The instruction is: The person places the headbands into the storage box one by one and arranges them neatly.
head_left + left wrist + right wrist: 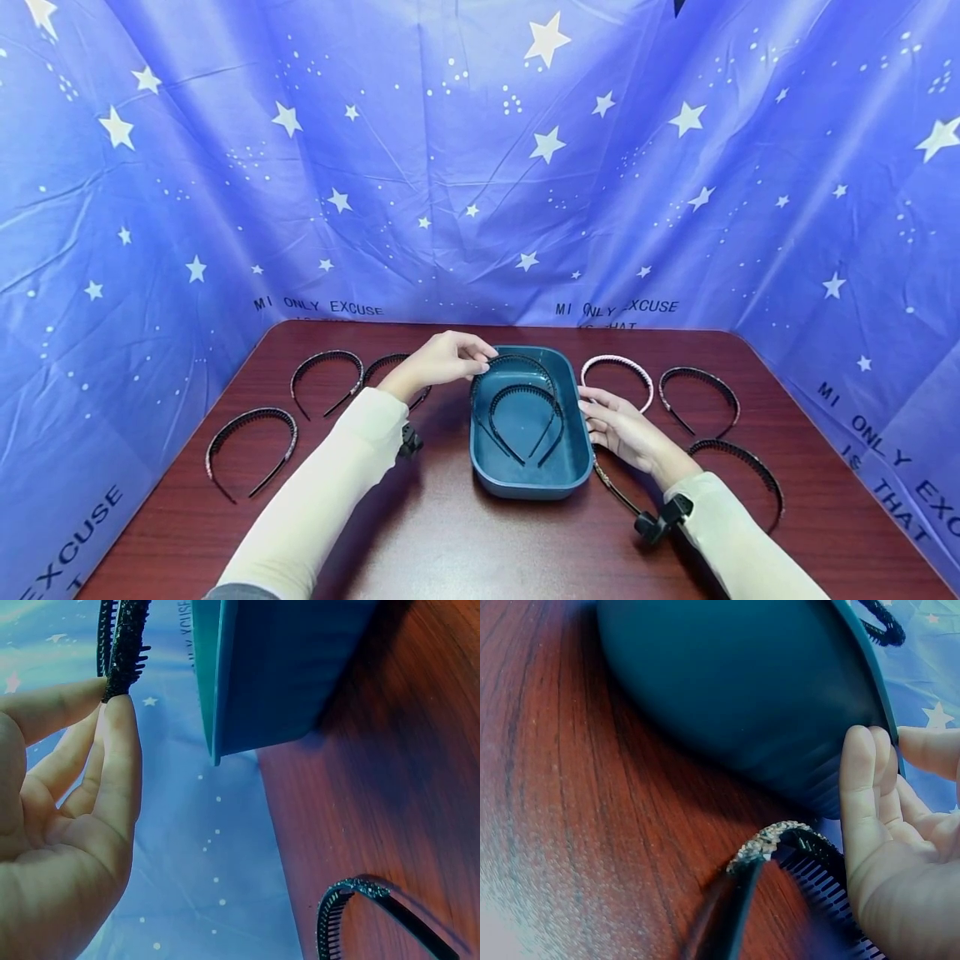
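A blue plastic bin [532, 490] stands mid-table. My left hand [444, 364] pinches a black glittery headband [129, 645] at its arch between thumb and fingertips, over the bin's far left part. The toothed inner side shows in the left wrist view. Inside the bin lies another black headband [525, 389], which overlaps the held one in the head view. My right hand [626, 429] grips the bin's right rim, thumb at the edge and fingers against the outer wall. Below that hand, a headband with a gold-glitter arch [769, 841] is on the table, partly hidden.
To the left lie three dark headbands: a near one [258, 411], a far one [327, 353] and one partly behind the left wrist [385, 361]. A pink headband [617, 360] and two dark headbands [699, 372] [750, 458] lie at the right. A starry curtain [480, 167] surrounds the table.
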The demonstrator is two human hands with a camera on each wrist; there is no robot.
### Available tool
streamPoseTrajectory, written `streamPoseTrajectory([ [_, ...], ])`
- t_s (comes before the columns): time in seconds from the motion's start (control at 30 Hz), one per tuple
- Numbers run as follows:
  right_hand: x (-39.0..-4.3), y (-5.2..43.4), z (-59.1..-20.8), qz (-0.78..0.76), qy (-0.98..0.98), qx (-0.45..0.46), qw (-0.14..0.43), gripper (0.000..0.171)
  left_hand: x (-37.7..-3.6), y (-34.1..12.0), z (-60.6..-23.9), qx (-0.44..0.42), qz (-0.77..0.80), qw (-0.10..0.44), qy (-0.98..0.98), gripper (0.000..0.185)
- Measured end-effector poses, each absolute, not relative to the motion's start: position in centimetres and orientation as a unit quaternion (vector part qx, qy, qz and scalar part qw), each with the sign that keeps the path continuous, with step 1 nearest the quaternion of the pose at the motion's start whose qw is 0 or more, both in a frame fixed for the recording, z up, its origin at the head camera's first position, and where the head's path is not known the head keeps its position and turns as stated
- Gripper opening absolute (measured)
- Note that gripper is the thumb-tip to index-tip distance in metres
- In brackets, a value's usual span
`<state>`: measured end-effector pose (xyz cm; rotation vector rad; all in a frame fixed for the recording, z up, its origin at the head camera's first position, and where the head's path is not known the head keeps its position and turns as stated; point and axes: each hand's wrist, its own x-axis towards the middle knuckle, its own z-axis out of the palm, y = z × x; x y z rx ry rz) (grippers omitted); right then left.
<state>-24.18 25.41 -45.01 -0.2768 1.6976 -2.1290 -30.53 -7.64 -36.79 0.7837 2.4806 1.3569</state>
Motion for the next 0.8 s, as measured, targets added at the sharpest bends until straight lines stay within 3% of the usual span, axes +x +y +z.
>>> streamPoseTrajectory([
  [0.4, -24.3, 25.5, -45.0, -0.756, 0.614, -0.101, 0.201, 0.061, -31.7, -6.2, -36.5, 0.264, 0.407, 0.136, 0.864, 0.026],
  [0.8, -24.2, 25.4, -45.1, -0.763, 0.607, -0.1, 0.199, 0.051, -32.4, -3.5, -37.2, 0.23, 0.391, 0.156, 0.877, 0.027],
])
